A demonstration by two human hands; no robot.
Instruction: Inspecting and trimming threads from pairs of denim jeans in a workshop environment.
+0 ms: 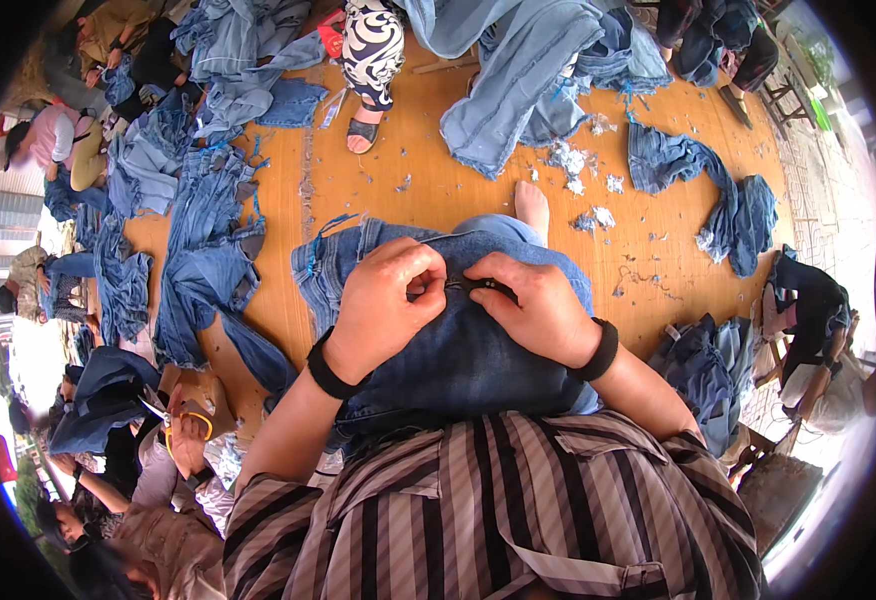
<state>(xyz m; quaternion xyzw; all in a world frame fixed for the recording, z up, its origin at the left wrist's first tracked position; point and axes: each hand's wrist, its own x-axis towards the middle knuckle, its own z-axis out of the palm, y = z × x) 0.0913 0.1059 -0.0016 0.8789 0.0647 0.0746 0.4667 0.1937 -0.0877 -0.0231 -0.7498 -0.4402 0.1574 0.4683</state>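
Observation:
A pair of dark blue jeans (428, 360) lies spread across my lap, its frayed edge toward the far left. Over the denim, my left hand (386, 300) is closed with thumb and forefinger pinched together; whatever they grip is too small to make out. Close on its right, my right hand (536, 308) is closed around a small black tool (495, 288), mostly hidden by the fingers. The fingertips of both hands almost meet at a short pale line on the cloth. Black bands circle both wrists.
Heaps of blue denim (208, 250) lie left and ahead on the orange-brown floor covering (398, 160). More denim (703, 185) is at right, near white lint scraps (568, 160). At lower left, a co-worker's hand holds yellow-handled scissors (180, 425). Other people sit around.

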